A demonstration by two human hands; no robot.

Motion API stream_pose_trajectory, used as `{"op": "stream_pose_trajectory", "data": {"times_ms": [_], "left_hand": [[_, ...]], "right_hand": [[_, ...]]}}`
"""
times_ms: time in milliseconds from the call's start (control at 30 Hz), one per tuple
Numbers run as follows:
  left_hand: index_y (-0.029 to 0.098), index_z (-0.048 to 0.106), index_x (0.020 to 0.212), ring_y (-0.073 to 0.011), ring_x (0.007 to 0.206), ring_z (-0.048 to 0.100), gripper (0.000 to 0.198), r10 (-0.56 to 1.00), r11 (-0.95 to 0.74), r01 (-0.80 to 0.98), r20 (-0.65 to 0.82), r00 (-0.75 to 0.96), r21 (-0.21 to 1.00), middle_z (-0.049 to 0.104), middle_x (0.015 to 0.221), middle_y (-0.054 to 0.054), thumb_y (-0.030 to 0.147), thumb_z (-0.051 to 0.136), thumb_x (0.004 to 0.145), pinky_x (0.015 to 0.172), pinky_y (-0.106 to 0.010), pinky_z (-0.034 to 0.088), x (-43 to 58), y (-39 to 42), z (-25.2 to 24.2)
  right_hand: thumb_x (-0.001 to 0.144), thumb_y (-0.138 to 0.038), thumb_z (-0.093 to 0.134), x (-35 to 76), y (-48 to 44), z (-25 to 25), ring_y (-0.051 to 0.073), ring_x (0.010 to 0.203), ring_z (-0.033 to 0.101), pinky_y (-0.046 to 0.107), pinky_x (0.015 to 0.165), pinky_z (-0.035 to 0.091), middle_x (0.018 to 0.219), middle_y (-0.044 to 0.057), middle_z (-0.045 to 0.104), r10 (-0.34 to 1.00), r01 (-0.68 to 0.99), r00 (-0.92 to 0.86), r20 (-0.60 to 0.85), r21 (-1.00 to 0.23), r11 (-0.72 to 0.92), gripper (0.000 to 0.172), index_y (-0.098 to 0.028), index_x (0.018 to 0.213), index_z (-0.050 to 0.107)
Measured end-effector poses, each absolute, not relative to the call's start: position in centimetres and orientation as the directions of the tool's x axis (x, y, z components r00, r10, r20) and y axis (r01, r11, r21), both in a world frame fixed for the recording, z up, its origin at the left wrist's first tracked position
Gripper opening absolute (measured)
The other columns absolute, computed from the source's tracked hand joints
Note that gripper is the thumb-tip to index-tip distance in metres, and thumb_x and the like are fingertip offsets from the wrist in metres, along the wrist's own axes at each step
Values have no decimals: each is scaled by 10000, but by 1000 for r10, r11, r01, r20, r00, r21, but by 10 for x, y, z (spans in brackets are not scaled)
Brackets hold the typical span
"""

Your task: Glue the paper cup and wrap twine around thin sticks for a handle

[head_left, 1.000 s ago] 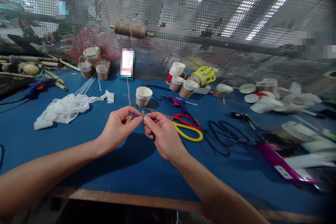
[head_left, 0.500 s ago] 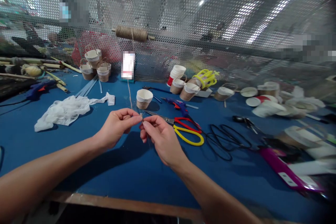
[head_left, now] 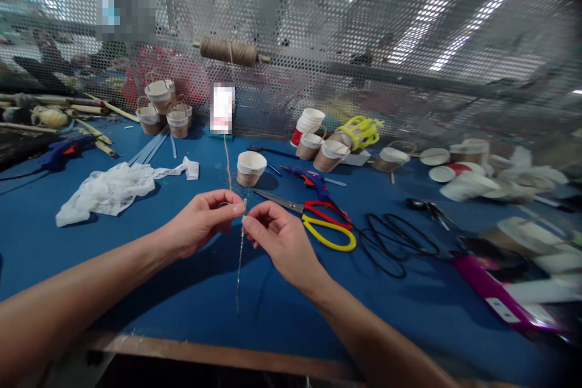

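Observation:
My left hand is closed, pinching jute twine that runs down from a spool at the mesh. Close beside it my right hand has thumb and fingertips pinched at a thin, shiny strand, which hangs toward the table's front. Whether that strand is part of the twine I cannot tell. Just beyond the hands stands a paper cup with brown wrapping and a white band. Scissors with one red and one yellow handle lie right of it, behind my right hand.
Crumpled white mesh fabric lies left. Behind are handled cups, a phone and more cups. A blue glue gun, black cord, keys and a purple power strip lie to the right.
The shiny strand now hangs in plain sight below my fingers, where little of it showed before. My fingertips have moved slightly apart, the right hand a little lower.

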State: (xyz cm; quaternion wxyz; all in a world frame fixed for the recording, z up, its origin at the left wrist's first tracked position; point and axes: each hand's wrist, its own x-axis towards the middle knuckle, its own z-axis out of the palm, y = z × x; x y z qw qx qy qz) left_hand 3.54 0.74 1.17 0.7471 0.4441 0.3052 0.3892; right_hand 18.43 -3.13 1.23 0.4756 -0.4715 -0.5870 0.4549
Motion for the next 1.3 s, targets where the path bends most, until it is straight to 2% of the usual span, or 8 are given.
{"op": "stream_pose_trajectory", "data": {"times_ms": [167,300,500,633,733,867,1067,1300], "left_hand": [[119,518,662,-7,410,307,231,743,381,-301,-96,662,874,598,668,-2,296,660,708,431,-184,183,32,8,16],[124,507,669,-6,396,295,228,699,400,-260,-109,707,879,610,669,-14,295,652,713,424,-187,174,31,8,16],[129,534,683,-16,419,310,221,827,285,-286,-84,556,915,426,513,69,285,690,675,423,-178,193,32,11,11],[136,540,702,-41,465,414,221,856,249,-279,-75,512,927,500,573,42,292,693,670,464,-196,290,33,11,8],[135,542,698,-54,491,467,227,853,260,-258,-95,513,931,530,601,29,293,699,659,472,-199,312,34,9,8],[124,563,683,-37,471,449,205,878,236,-257,-93,469,937,525,590,36,270,704,653,446,-181,295,36,6,11],[127,567,686,-60,489,487,197,854,250,-279,-75,515,927,552,580,25,274,696,660,503,-210,376,37,3,13],[123,595,670,-47,485,446,199,883,245,-261,-103,459,934,552,603,19,276,716,633,456,-194,299,37,3,15]], "right_hand": [[798,-346,543,191,-28,13,100,545,484,251,516,393,671,-3,571,951,166,96,295,-946,277,159,-194,753,549],[803,-344,540,193,-28,13,107,574,511,253,532,409,695,5,588,943,182,75,323,-934,306,151,-198,799,579],[788,-343,551,189,-28,15,88,529,517,220,466,417,649,-4,577,986,94,-132,98,-989,111,179,-177,721,546],[778,-313,568,186,-28,14,60,460,497,189,393,392,660,-4,598,955,-1,-296,-17,-1000,-18,154,-162,747,558],[767,-289,586,185,-30,13,51,443,492,173,375,387,635,-14,596,959,-39,-282,-19,-999,-31,144,-159,717,550],[751,-266,608,184,-31,12,46,434,496,161,368,391,616,-24,595,962,-80,-272,-13,-996,-36,135,-161,702,539],[729,-269,634,184,-30,11,56,456,526,159,360,399,664,-6,631,942,-200,-335,-33,-974,-105,158,-165,698,519],[699,-258,662,185,-28,12,52,427,503,161,347,401,605,-28,605,955,-199,-294,-33,-976,-94,168,-165,691,523]]}}
